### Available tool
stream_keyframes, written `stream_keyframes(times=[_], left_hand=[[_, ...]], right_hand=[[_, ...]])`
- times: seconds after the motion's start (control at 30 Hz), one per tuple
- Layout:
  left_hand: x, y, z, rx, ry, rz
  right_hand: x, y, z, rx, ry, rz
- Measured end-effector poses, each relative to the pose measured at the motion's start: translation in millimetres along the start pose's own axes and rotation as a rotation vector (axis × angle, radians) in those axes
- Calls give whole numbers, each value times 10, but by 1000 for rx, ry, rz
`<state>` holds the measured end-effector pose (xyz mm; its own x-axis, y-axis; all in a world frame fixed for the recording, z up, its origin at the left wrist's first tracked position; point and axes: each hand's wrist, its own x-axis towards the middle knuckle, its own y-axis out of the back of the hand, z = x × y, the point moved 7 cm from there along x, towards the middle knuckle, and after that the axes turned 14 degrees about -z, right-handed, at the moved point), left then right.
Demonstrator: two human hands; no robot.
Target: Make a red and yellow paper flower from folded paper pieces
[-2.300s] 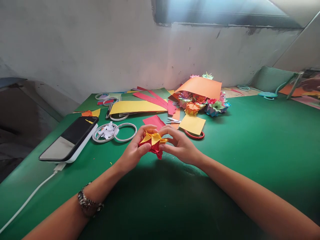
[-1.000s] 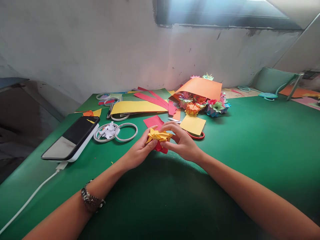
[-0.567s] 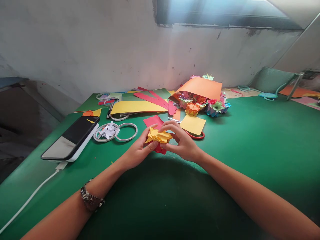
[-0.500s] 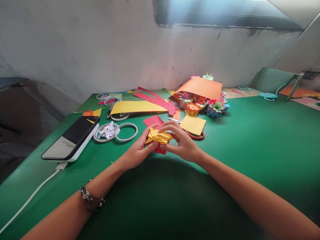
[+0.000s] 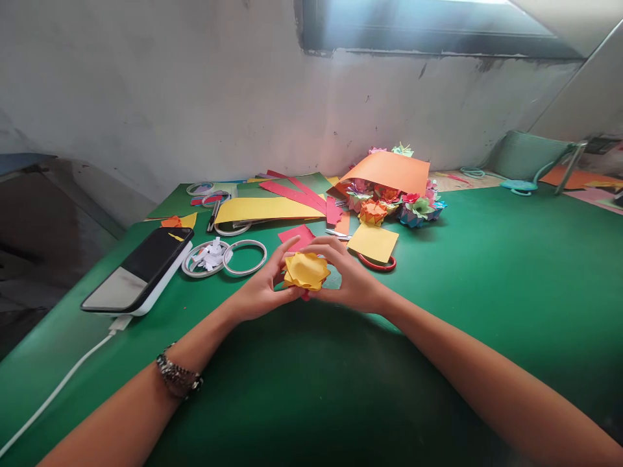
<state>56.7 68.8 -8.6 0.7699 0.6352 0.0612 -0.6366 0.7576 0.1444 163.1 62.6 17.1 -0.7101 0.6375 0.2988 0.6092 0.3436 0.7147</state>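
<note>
Between my two hands is a yellow paper flower, with pointed petals round its rim and a bit of red paper showing beneath it. My left hand curls round its left side, thumb at the lower edge. On the other side my right hand closes round it, fingers over the far edge and thumb below. Just beyond the hands lie a piece of red paper and a yellow paper square. That square partly covers scissors with red handles.
Left of the hands are a black-and-white device with a white cable, a white ring and another ring holding paper scraps. Behind lie a yellow strip, finished paper flowers and an orange sheet, on the green table.
The yellow flower has been turned so its top faces me more fully, and less of the red paper shows. My right fingers have moved from its top to its far side.
</note>
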Motion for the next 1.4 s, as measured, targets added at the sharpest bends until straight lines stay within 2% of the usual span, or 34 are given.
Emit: stream_keyframes(times=[0.23, 0.4, 0.53, 0.73, 0.87, 1.0, 1.1, 1.23, 1.4], left_hand=[[33, -36, -71, 53, 55, 5], [55, -54, -65, -103, -9, 40], [48, -49, -55, -120, -64, 35], [31, -54, -42, -59, -81, -16], [31, -66, -47, -132, -69, -53], [22, -48, -29, -132, -69, -32], [24, -63, 10, -169, -76, -34], [44, -143, 80, -256, -77, -110], [62, -162, 133, -231, -86, -112]], right_hand=[[32, -108, 23, -121, 31, -49], [23, -121, -5, -109, 59, -7], [12, -86, -29, -70, 63, 51], [15, -107, -119, 6, 92, -32], [2, -92, -144, 105, 79, -60], [-6, -78, -157, 233, 97, -82], [-5, -56, -130, 414, 118, -101], [3, -20, -48, 682, 112, -116], [12, -62, 5, 758, 66, -163]])
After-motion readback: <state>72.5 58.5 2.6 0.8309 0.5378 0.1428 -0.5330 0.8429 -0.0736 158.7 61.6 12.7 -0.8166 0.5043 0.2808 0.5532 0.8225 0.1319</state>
